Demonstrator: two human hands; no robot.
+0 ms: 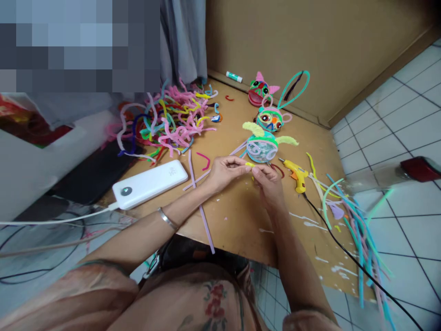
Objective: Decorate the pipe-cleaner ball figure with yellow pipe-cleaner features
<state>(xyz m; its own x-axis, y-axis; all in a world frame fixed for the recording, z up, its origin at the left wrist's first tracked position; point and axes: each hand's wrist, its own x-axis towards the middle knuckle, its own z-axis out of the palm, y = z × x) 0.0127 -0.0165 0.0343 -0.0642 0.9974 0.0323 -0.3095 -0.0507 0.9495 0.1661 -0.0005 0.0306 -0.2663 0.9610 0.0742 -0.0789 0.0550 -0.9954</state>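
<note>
My left hand (226, 171) and my right hand (268, 181) meet over the table, both closed in a pinch on one short yellow pipe cleaner (250, 164). Its ends are covered by the fingertips. Just beyond them stands a clear round ornament (262, 151) with green and pink bands and pale yellow pipe-cleaner pieces sticking out from its top. Behind that sit a face with pink loops (270, 119) and a red-mouthed face with pink ears (260, 94). To the right of my right hand lies a yellow hot glue gun (296, 176).
A tangled heap of colourful pipe cleaners (179, 122) covers the back left, near a white power bank (150, 185). Lilac strips (206, 230) cross left of my hands. More pipe cleaners (361, 243) hang over the right edge, beside the glue gun's black cord (344, 253). A glue stick (234, 77) lies at the back.
</note>
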